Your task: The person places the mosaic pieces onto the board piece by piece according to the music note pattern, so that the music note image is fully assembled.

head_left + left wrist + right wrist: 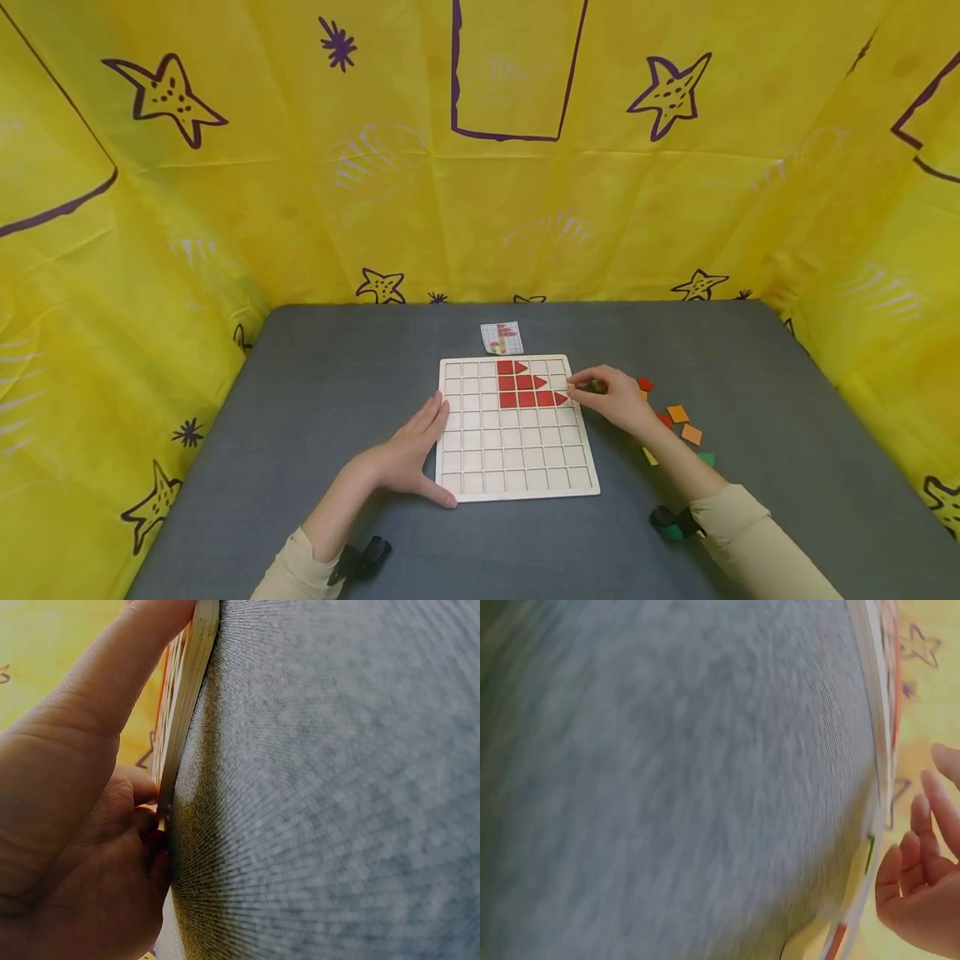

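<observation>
A square white board (513, 458) with a grid of cells lies on the dark table. Red tiles (525, 383) fill cells in its upper rows, in three rows of squares, each ending in a pointed piece. My left hand (408, 446) rests at the board's lower left corner, fingers along the left edge and thumb at the front edge; the left wrist view shows the straight thumb (105, 675) against the board's side. At the upper right edge, my right hand (618, 400) has thumb and forefinger close together by the lowest pointed piece. I cannot tell whether they hold a tile.
A small pattern card (501, 337) with a red, yellow and green picture lies behind the board. Loose orange tiles (684, 423), with red, yellow and green ones, lie around the right forearm. Yellow cloth (480, 225) with starfish drawings hangs behind and beside the table.
</observation>
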Motion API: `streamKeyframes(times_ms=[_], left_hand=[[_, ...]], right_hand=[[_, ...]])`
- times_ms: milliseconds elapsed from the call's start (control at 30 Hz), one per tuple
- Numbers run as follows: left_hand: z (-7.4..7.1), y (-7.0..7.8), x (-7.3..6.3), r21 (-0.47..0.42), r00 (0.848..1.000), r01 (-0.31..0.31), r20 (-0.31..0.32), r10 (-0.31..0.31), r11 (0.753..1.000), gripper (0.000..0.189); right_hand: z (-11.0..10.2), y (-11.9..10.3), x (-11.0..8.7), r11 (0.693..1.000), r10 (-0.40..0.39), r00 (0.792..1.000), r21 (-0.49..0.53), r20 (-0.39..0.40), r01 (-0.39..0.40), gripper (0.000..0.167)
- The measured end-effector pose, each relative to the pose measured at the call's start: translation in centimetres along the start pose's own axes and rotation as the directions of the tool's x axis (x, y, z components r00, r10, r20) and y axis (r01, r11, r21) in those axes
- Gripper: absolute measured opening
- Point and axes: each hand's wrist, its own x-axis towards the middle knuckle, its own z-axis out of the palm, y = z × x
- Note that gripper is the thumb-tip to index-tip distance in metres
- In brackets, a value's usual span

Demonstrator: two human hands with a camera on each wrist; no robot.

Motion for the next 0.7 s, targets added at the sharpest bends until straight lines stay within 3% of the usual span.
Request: streamKeyframes(times_ms=[167,300,467,700], left_hand=[[-0.1,0.2,0.0,0.0,1.0,0.005,0.0,-0.005,1.0,0.135],[-0.1,0.2,0.0,0.001,1.0,0.003,0.002,-0.003,1.0,0.135],[-0.1,0.2,0.0,-0.007,1.0,-0.003,-0.001,0.003,1.0,0.134],[-0.1,0.2,-0.1,0.002,1.0,-0.003,-0.001,0.003,1.0,0.134]], right_hand=[[-1.9,1.2,-0.9,0.99,0.097,0.995,0.102,-0.027,-0.094,0.035],[-3.4,2.6,-1.9,0.984,0.138,0.99,0.114,-0.038,-0.133,0.04],[-5.3,4.0,-3.2,0.993,0.111,0.991,-0.015,-0.073,-0.113,0.036],[-6.6,5.1,-4.0,0.978,0.073,0.991,-0.186,-0.11,-0.092,0.029]])
